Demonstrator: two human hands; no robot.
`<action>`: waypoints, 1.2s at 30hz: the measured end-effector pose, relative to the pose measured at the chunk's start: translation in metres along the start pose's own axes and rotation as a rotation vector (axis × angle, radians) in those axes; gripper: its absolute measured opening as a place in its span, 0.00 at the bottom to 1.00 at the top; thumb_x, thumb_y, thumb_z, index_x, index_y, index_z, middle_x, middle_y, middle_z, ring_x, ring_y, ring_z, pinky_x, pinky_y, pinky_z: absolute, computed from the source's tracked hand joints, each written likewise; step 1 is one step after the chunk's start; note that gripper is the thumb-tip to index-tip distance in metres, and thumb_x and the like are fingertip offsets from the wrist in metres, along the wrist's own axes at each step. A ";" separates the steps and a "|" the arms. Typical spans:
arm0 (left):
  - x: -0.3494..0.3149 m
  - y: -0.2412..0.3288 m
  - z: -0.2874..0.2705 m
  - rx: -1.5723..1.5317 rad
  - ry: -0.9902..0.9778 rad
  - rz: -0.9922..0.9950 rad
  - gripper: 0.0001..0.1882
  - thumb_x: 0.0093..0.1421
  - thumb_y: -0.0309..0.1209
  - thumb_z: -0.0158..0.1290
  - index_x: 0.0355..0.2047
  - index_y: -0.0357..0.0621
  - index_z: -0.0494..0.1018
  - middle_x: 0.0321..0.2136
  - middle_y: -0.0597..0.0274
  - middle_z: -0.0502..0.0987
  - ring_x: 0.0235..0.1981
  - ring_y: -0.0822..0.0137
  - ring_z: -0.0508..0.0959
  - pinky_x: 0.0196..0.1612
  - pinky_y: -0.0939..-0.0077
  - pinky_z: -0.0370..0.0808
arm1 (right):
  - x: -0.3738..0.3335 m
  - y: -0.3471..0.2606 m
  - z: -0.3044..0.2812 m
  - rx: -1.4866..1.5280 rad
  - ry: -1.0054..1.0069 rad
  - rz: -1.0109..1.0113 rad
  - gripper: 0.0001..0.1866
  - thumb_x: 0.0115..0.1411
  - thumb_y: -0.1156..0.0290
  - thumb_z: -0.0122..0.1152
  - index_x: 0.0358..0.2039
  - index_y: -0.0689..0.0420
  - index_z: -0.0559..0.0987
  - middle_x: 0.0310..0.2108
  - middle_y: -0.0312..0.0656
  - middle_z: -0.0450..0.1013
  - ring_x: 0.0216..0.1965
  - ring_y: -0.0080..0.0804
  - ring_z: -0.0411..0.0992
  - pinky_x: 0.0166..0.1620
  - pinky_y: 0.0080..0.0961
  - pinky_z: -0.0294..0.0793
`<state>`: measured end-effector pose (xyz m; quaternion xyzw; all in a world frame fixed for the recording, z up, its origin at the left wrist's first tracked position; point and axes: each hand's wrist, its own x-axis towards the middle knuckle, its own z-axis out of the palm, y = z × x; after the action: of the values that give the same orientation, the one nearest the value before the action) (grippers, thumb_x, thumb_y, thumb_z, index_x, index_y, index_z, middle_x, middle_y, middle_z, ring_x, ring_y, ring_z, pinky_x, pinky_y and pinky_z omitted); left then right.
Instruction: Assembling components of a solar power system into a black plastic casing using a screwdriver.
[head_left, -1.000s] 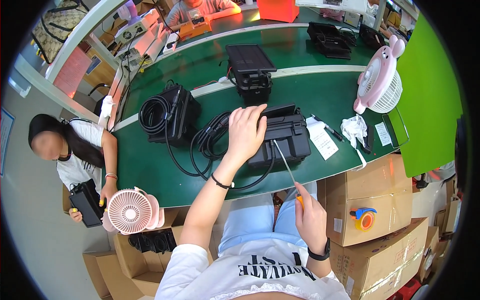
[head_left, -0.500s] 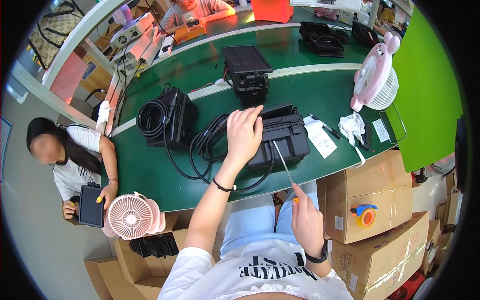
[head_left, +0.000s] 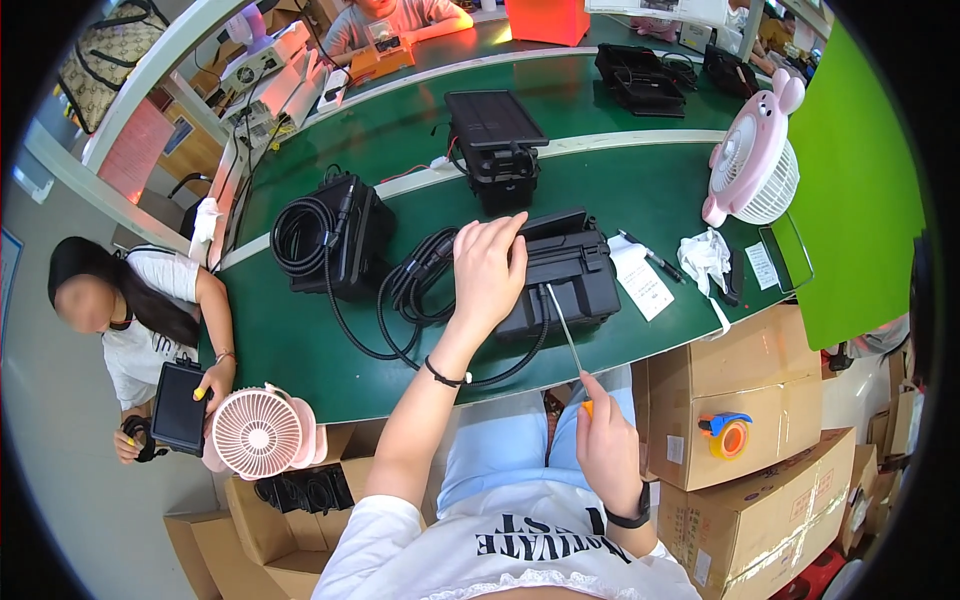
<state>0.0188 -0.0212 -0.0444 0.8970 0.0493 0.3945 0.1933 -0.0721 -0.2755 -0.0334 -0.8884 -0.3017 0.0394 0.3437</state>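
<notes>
On the near edge of the green bench lies a black hard plastic case with a latch side toward me. My left hand rests on its left top part, fingers stretched out together and the thumb a little apart. My right hand is closed around a screwdriver with a long metal shaft and an orange handle mostly hidden in the palm. The shaft's tip meets the case's front side, beside a black cable plugged in there. That cable runs left to a coil next to the case.
Two more black cases stand farther back, one topped by a flat black panel. A pink fan, pen and papers lie right. Cartons stand below. At left a co-worker holds a black panel near another fan.
My right hand has shifted slightly down and left, the screwdriver tip staying at the case. The co-worker's hand holding a black cable has moved away from the panel, downward. My left hand stays put.
</notes>
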 end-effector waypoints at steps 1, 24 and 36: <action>0.000 0.000 0.001 -0.003 0.003 0.002 0.14 0.59 0.26 0.54 0.45 0.42 0.78 0.40 0.54 0.80 0.45 0.54 0.76 0.59 0.56 0.65 | -0.001 -0.002 0.001 -0.128 0.012 0.005 0.22 0.64 0.76 0.53 0.59 0.61 0.67 0.35 0.55 0.75 0.28 0.52 0.76 0.31 0.41 0.77; 0.003 0.000 0.001 0.000 0.026 -0.028 0.12 0.60 0.24 0.52 0.43 0.42 0.79 0.39 0.56 0.80 0.43 0.56 0.78 0.57 0.57 0.67 | -0.007 0.001 0.018 1.608 -0.430 0.481 0.28 0.72 0.67 0.45 0.69 0.43 0.52 0.33 0.38 0.63 0.23 0.21 0.64 0.23 0.19 0.68; 0.000 -0.002 0.001 -0.025 0.034 -0.016 0.13 0.60 0.24 0.52 0.45 0.42 0.78 0.40 0.56 0.80 0.44 0.56 0.77 0.57 0.56 0.67 | -0.007 -0.016 0.036 1.400 -0.264 0.524 0.35 0.67 0.74 0.53 0.70 0.45 0.52 0.34 0.34 0.67 0.28 0.19 0.66 0.29 0.18 0.72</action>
<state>0.0197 -0.0202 -0.0458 0.8872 0.0548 0.4089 0.2067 -0.0964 -0.2490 -0.0514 -0.4935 -0.0240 0.4079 0.7678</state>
